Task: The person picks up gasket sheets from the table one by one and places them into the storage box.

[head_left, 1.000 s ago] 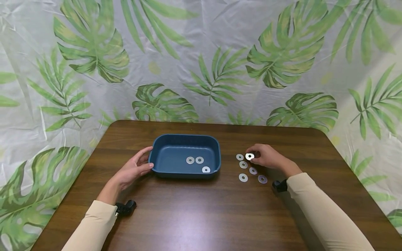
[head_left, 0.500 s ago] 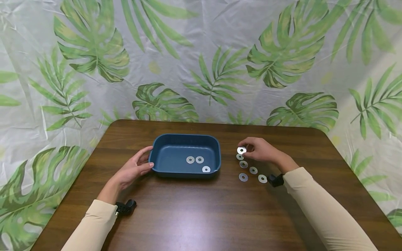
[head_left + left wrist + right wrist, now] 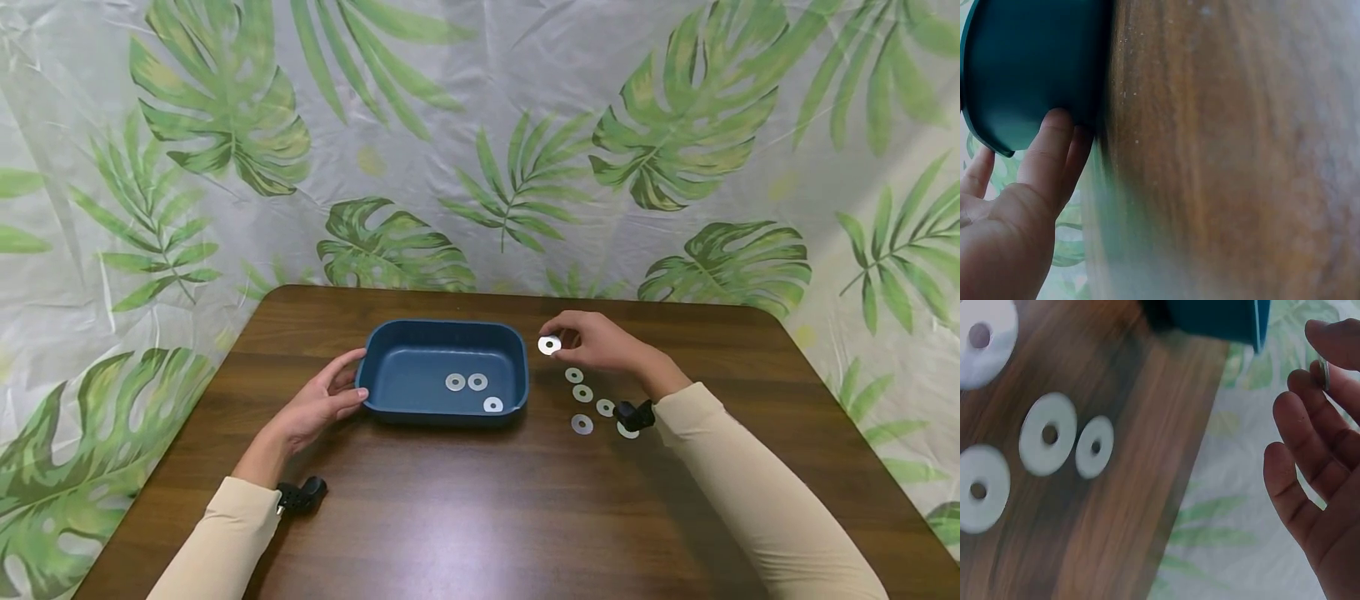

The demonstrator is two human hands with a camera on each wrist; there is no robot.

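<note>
My left hand (image 3: 318,404) rests against the left end of a blue rectangular tub (image 3: 442,419). In the left wrist view, fairly straight fingers (image 3: 1047,150) touch the tub's outer wall (image 3: 1029,69). Two washers (image 3: 455,382) lie side by side inside the tub, and another washer (image 3: 492,405) sits near its front right corner. Beyond the tub's right side, my right hand (image 3: 600,340) pinches a flat metal washer (image 3: 550,345) between thumb and fingers, above the table. The right wrist view shows that held washer (image 3: 1324,374) edge-on.
Several loose washers (image 3: 582,393) lie on the brown wooden table (image 3: 450,517), right of the tub and below the right hand. One washer (image 3: 628,431) is partly hidden by the wrist camera (image 3: 636,414). A leaf-patterned cloth (image 3: 517,150) hangs behind the table.
My right hand has lifted the washer away from the loose ones and carried it left and back, nearer the tub. The left hand and the tub have stayed put.
</note>
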